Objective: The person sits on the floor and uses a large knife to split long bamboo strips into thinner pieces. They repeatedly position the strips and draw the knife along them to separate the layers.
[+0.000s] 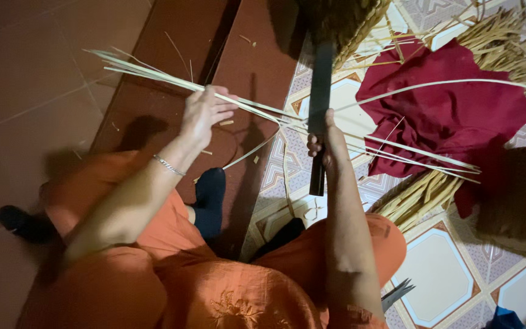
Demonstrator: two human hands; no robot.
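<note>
strips of pale, thin split cane point(153, 74) run in a loose bundle across the floor point(25, 73) scene, their long axis lying nearly level from the upper left, where the free tips fan out over the dark red-brown tiles, to the right, where the far ends cross a crumpled dark red cloth point(452, 113) on the patterned tiles. they look very light, springy and thin: they bow under their own weight, one arcs high over the cloth, and a sharp bend would likely crease or split them. edges may be keen, so a hold is best taken flat across several strips together, near the middle where both hands sit, not at the whippy tips.

left hand point(205, 113) is closed loosely on the bundle, thumb and fingers pinching a few strips. right hand point(330, 143) is clamped round a long dark flat blade-like tool point(319, 91), held nearly upright across the strips, at right angles to them, one end toward the lap, the other toward a woven brown basket edge point(351, 21) at the top. bundles of straw-coloured fibre point(421, 198) lie by the right knee.
</note>
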